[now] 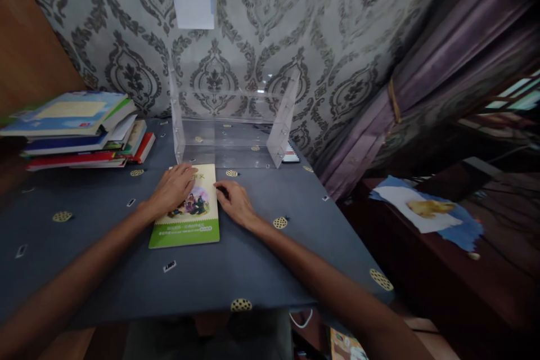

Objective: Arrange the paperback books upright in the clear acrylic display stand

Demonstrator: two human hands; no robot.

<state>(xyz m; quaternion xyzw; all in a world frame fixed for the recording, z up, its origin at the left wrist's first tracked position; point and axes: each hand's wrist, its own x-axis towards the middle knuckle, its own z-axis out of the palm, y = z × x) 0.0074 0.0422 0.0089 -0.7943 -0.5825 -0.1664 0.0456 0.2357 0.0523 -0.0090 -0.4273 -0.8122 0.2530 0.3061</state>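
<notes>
A thin book (185,233) with a cream and green cover and a colourful picture of figures lies flat on the dark blue tablecloth. My left hand (175,187) rests palm down over the cover's upper left, its fingers stretched out. At the book's right edge, my right hand (234,201) has its fingers curled, with forefinger and thumb close together against the edge. Just behind the book stands a clear plastic shelf rack (276,138), open at the front.
To the left is a stack of books (84,129). A small item (291,153) lies behind the rack's right side. A purple curtain (367,135) hangs at the right, beside a dark red surface holding a blue and white cloth or paper (392,199). The patterned wall bounds the back.
</notes>
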